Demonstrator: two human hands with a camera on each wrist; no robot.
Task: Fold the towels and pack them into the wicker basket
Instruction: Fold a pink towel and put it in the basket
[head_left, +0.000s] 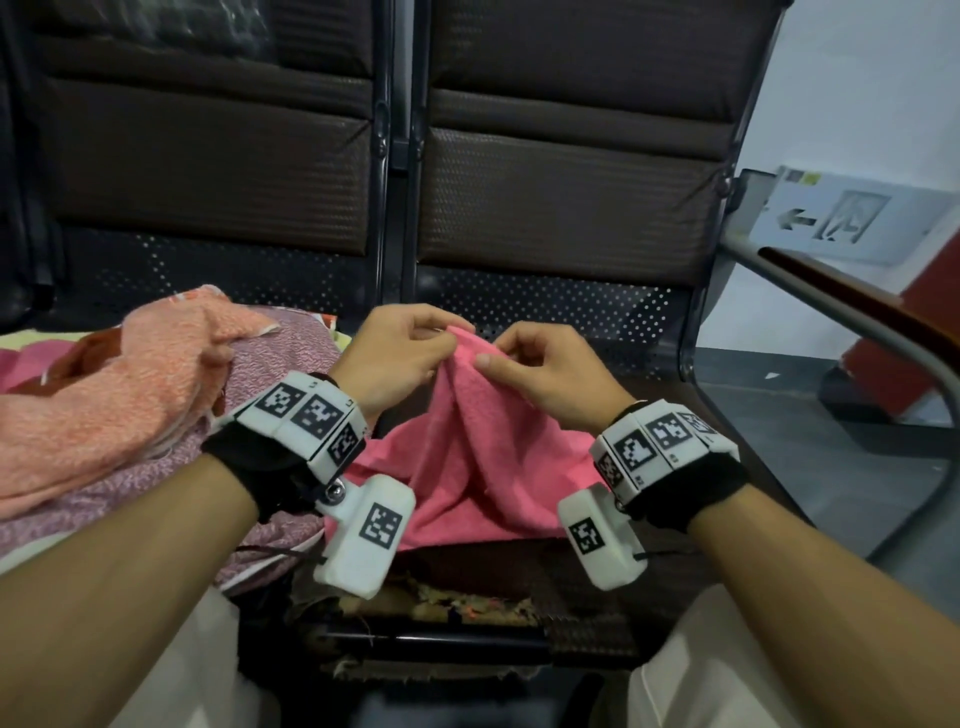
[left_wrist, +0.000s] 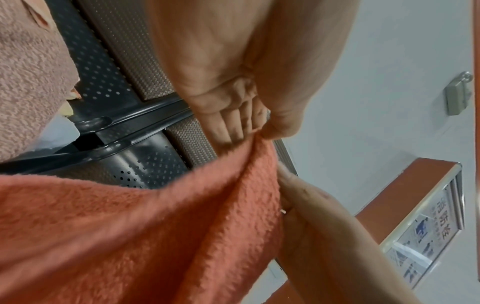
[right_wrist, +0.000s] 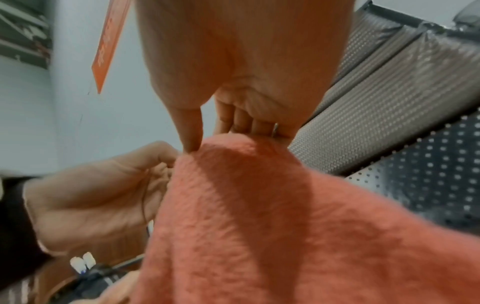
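A pink towel (head_left: 467, 457) hangs in a peak over the dark seat in front of me. My left hand (head_left: 400, 348) pinches its top edge, and my right hand (head_left: 540, 364) pinches the same edge just to the right, the two hands almost touching. In the left wrist view the towel (left_wrist: 130, 236) looks orange-pink and my left hand (left_wrist: 259, 131) has thumb and fingers closed on its fold. In the right wrist view my right hand (right_wrist: 207, 142) nips the towel (right_wrist: 259, 216) at its crest. No wicker basket shows in any view.
A heap of towels lies to the left: a salmon one (head_left: 119, 395) over a mauve speckled one (head_left: 291, 353). Dark padded seat backs (head_left: 571, 197) rise behind. A metal armrest (head_left: 857, 322) runs along the right side.
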